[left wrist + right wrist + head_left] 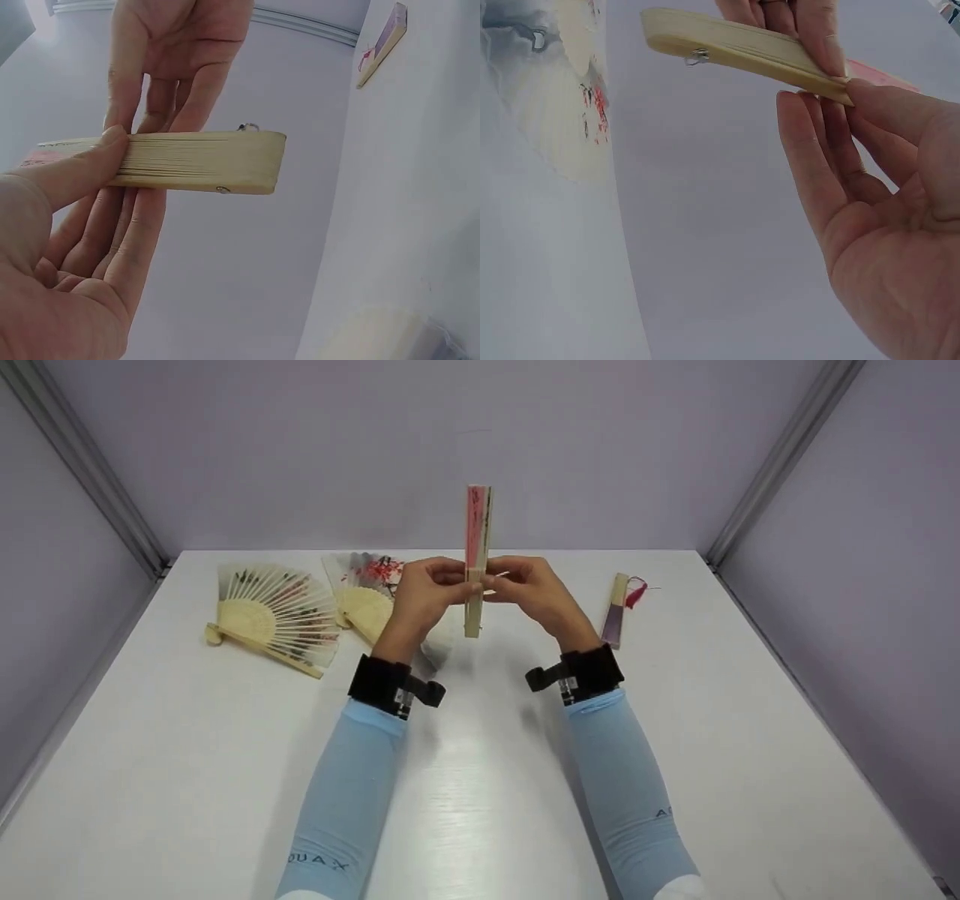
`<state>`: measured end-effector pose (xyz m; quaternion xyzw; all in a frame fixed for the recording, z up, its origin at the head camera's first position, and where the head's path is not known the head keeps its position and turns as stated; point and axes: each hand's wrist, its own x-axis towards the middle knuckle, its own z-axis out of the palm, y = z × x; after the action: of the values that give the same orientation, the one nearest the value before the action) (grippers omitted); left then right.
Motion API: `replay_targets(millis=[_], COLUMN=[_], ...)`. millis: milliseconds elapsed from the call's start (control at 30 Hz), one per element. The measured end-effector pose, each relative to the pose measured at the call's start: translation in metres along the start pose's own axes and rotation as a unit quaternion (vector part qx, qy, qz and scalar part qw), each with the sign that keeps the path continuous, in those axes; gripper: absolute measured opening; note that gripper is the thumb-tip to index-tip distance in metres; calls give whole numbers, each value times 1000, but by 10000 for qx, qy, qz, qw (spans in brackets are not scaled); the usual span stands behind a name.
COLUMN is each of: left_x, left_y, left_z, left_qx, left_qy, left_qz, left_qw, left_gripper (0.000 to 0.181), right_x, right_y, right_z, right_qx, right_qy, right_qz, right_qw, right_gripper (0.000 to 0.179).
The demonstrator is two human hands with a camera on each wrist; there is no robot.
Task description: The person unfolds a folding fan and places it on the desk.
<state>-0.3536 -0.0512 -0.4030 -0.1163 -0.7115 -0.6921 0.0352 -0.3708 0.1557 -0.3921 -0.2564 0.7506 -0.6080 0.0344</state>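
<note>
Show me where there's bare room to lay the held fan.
Bare table lies between the left sleeve and right sleeve, and from the red tassel to the right edge. Crowded: the far left, where the leftmost fan and red-blossom fan lie side by side.

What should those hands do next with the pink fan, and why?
Maybe gently spread the pink fan open: it is folded up, the left hand and right hand both pinch it, and the far-left fan lies open.
</note>
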Motion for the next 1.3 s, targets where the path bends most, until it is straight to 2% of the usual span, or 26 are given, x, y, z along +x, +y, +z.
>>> replay_targets(millis=[167, 300, 467, 633, 733, 900, 1067, 1200, 1300], left_x=[-2, -2, -1, 0, 1, 4, 6, 8, 9], left_y=[-2, -2, 0, -3, -4, -7, -6, -7, -9], left_z=[1, -2, -4, -4, -3, -2, -3, -6, -8], left_qx=[-81, -108, -372, -712, -921, -855, -951, -1276, -1597], left_qy=[-250, -521, -613, -396, -337, -191, 23, 320, 662], left_qz=[-135, -116, -68, -76, -220, -511, -592, -611, -689], left_qw=[9996, 9985, 9974, 9966, 9949, 9948, 9937, 9894, 9825], left_gripper=[32, 30, 29, 30, 32, 33, 33, 33, 31], right_x=[-3, -4, -3, -1, -2, -3, -3, -2, -2], right_y=[5, 4, 0, -1, 0, 2, 2, 4, 4], right_z=[-1, -1, 2, 6, 6, 4, 4, 5, 8], right_qx=[136, 180, 359, 676, 768, 834, 1061, 1289, 1429], right_qy=[117, 318, 579, 723, 768, 889, 1130, 1411, 1537], right_qz=[-35, -32, -12, 58, 115, 224, 377, 693, 956], right_qw=[9998, 9993, 9977, 9951, 9940, 9923, 9872, 9791, 9730], right_gripper=[29, 28, 26, 26, 26, 26, 27, 21, 17])
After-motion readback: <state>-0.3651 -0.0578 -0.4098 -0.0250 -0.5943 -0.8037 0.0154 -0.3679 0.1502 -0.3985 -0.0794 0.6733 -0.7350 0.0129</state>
